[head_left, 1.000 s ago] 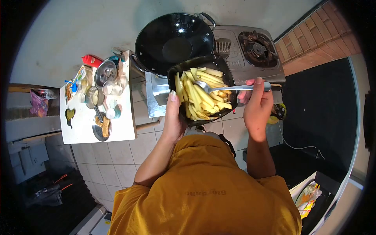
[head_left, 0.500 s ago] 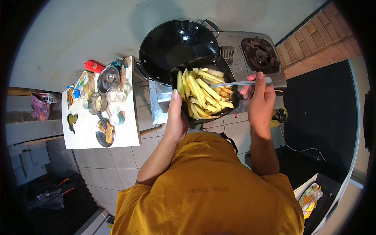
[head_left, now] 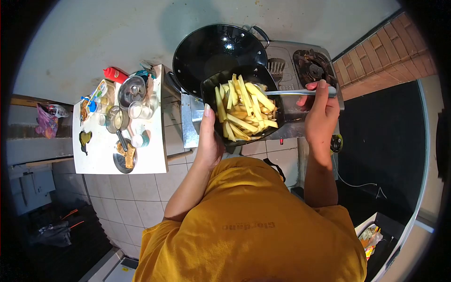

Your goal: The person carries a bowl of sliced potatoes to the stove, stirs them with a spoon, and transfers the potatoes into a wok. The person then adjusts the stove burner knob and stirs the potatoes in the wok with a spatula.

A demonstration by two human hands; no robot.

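Observation:
My left hand (head_left: 208,143) grips the left side of a black square bowl (head_left: 277,126), its thumb over the rim. Cut potato sticks (head_left: 244,105) fill the bowl, with some darker liquid showing among them. In my right hand (head_left: 323,115) is the handle of a metal spoon (head_left: 298,92); its head is hidden among the potato sticks. Behind the bowl, a large black wok (head_left: 213,51) sits on the stove, partly covered by the bowl.
A slotted spatula (head_left: 276,68) lies on the gas stove (head_left: 293,49), beside a bare burner (head_left: 314,66). At left, a white table (head_left: 96,157) carries a red bottle (head_left: 115,74), a glass-lidded pot (head_left: 132,92), a small saucepan (head_left: 114,118), jars and a plate (head_left: 120,162) of food.
The spoon has shifted right and slightly up with my right hand, stirring the potato sticks into a different arrangement. My left hand still holds the bowl.

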